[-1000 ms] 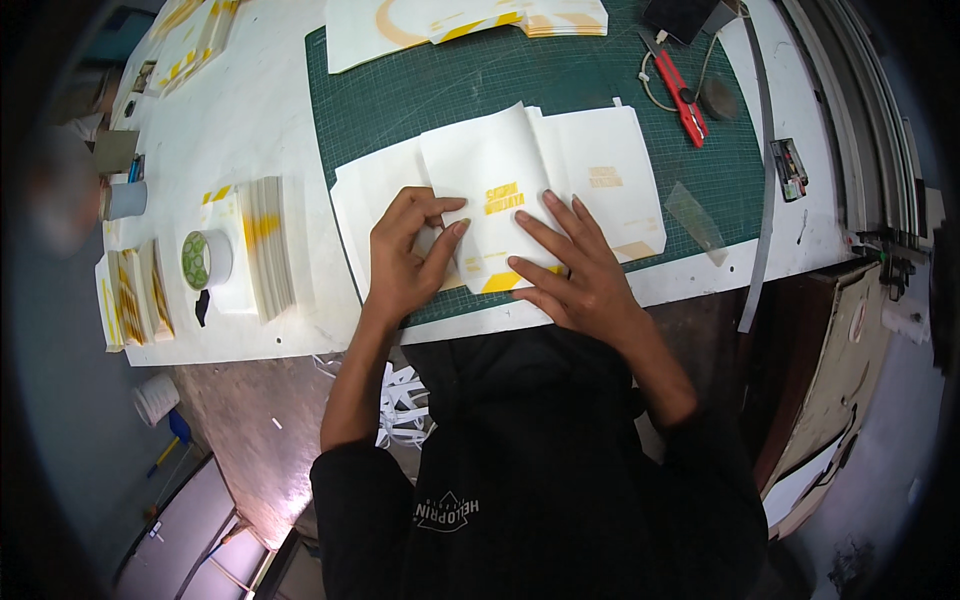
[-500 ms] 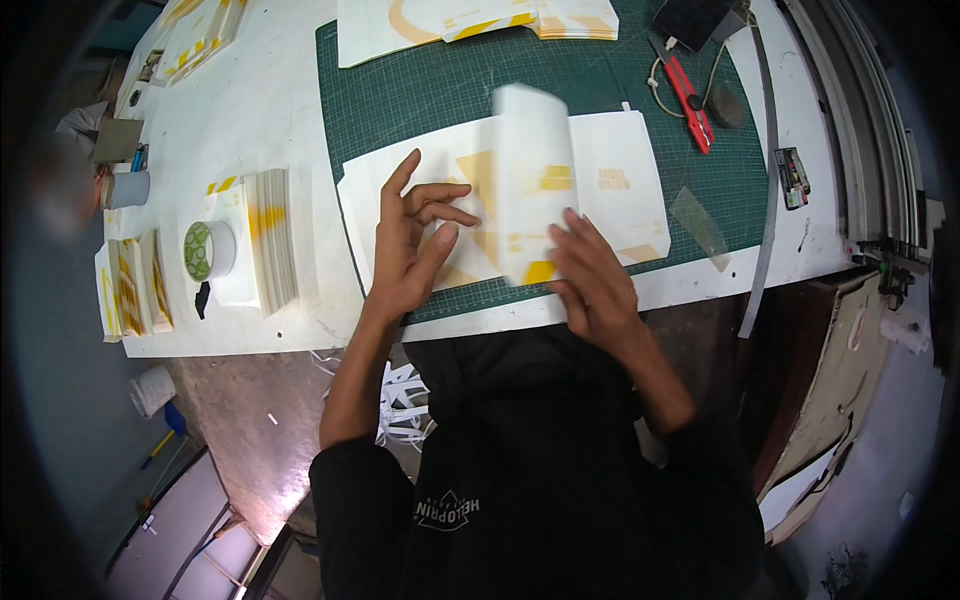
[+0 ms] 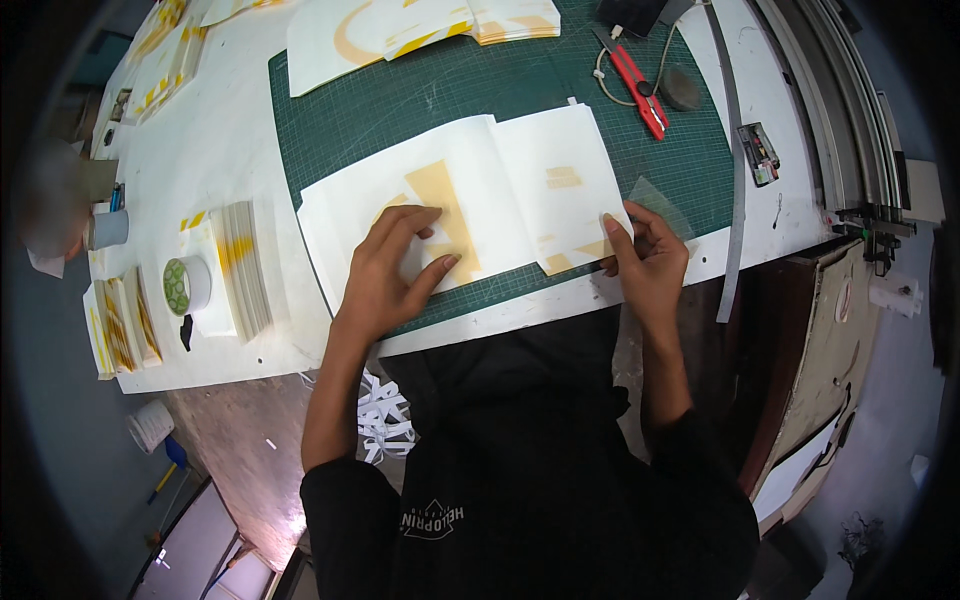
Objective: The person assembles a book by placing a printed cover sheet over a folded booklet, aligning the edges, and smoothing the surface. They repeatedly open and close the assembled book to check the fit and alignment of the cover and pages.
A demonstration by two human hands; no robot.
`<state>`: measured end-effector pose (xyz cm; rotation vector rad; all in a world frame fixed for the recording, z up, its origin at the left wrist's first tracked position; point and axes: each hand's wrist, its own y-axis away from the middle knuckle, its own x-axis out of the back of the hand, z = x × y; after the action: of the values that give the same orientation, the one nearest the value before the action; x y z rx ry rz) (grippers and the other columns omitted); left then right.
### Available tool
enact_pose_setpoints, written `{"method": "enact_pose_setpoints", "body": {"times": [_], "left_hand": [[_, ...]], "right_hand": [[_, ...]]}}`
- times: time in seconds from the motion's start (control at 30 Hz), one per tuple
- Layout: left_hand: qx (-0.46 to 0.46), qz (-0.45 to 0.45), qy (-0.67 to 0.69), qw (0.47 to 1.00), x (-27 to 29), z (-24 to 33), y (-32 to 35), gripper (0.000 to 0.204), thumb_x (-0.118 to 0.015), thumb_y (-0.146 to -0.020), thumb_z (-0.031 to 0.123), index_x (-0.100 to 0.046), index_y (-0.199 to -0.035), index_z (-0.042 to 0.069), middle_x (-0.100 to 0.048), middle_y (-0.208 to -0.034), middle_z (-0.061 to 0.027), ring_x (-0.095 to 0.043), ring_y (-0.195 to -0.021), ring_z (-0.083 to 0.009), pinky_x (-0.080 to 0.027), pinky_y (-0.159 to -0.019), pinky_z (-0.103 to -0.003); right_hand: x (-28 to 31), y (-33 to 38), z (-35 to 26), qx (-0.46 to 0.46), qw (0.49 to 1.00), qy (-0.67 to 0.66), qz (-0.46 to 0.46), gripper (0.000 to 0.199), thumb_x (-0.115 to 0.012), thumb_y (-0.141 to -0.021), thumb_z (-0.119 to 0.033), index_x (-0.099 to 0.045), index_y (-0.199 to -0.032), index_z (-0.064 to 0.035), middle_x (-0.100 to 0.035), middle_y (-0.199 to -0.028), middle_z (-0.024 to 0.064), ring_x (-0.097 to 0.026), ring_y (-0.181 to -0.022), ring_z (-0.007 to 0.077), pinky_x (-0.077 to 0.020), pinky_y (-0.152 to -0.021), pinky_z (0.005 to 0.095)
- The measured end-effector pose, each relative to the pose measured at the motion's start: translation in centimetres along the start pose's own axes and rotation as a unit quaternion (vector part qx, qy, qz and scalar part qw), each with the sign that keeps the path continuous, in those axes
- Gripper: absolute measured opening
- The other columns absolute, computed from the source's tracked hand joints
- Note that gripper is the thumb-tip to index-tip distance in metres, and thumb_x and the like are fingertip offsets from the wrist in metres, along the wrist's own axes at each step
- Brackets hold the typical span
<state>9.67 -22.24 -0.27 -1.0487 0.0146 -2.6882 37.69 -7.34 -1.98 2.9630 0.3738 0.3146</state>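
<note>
A white folded sheet with yellow-orange print (image 3: 480,195) lies open on the green cutting mat (image 3: 420,90). My left hand (image 3: 395,265) rests flat on the sheet's left half, fingers spread over an orange shape. At the sheet's lower right corner my right hand (image 3: 645,260) pinches the edge of the right flap. A small clear plastic piece (image 3: 660,205) lies just beyond that hand.
Red snips (image 3: 635,75) and a cord lie at the mat's far right. More printed sheets (image 3: 400,25) sit at the far edge. Left of the mat are a stack of sheets (image 3: 245,265), a tape roll (image 3: 185,285) and a cup (image 3: 105,228). A metal ruler (image 3: 735,180) runs along the right.
The top flap was lifted and turned over to the right. It now lies flat, the sheet is open, my right hand moved right to its corner, and my left hand pressed down.
</note>
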Motion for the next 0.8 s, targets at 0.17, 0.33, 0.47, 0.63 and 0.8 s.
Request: {"method": "enact_pose_setpoints", "body": {"times": [0.17,0.33,0.47,0.63,0.8], "left_hand": [[-0.069,0.062,-0.131,0.987,-1.3,1.2,0.7,0.044,-0.086,-0.084,0.011,-0.072,-0.125,0.003,-0.070,-0.122,-0.0147,-0.066,-0.116,-0.0334,-0.051,-0.108,-0.050],[-0.114,0.033,-0.126,0.985,-3.6,3.7,0.6,0.041,-0.086,-0.084,0.012,-0.073,-0.122,0.006,-0.070,-0.128,-0.0130,-0.064,-0.125,-0.0344,-0.044,-0.116,-0.055],[-0.154,-0.014,-0.154,0.976,-5.3,5.2,-0.4,0.037,-0.082,-0.086,0.011,-0.075,-0.122,0.006,-0.070,-0.133,-0.0118,-0.062,-0.132,-0.0317,-0.040,-0.122,-0.054],[-0.171,-0.034,-0.173,0.969,-6.3,4.9,-0.8,0.033,-0.079,-0.086,0.007,-0.076,-0.118,0.003,-0.071,-0.132,-0.0124,-0.061,-0.135,-0.0301,-0.039,-0.124,-0.053],[-0.181,-0.032,-0.167,0.969,-6.7,4.5,-0.9,0.033,-0.081,-0.086,0.003,-0.076,-0.118,0.006,-0.072,-0.132,-0.0130,-0.063,-0.134,-0.0327,-0.042,-0.121,-0.056]], "right_hand": [[0.5,0.2,1.1,0.000,0.998,0.053,0.025,0.033,-0.080,-0.095,-0.007,-0.071,-0.122,0.0094,-0.077,-0.102,0.0148,-0.067,-0.067,0.0104,-0.0529,-0.056,0.0250],[1.6,0.7,0.5,0.150,0.951,0.258,0.084,0.038,-0.086,-0.087,-0.010,-0.074,-0.120,0.0036,-0.074,-0.096,0.0125,-0.063,-0.062,0.0154,-0.0508,-0.058,0.0280],[2.3,1.0,0.1,0.185,0.948,0.255,0.045,0.040,-0.087,-0.085,-0.010,-0.074,-0.121,0.0020,-0.071,-0.105,0.0146,-0.067,-0.076,0.0206,-0.0538,-0.065,0.0308],[3.1,1.4,-0.1,0.204,0.948,0.244,-0.023,0.046,-0.089,-0.082,-0.010,-0.073,-0.124,0.0014,-0.065,-0.127,0.0185,-0.066,-0.108,0.0320,-0.0576,-0.086,0.0386],[4.4,0.7,0.3,0.263,0.912,0.305,-0.081,0.050,-0.093,-0.078,-0.014,-0.076,-0.124,-0.0038,-0.065,-0.138,0.0143,-0.060,-0.122,0.0323,-0.0535,-0.100,0.0411]]}}
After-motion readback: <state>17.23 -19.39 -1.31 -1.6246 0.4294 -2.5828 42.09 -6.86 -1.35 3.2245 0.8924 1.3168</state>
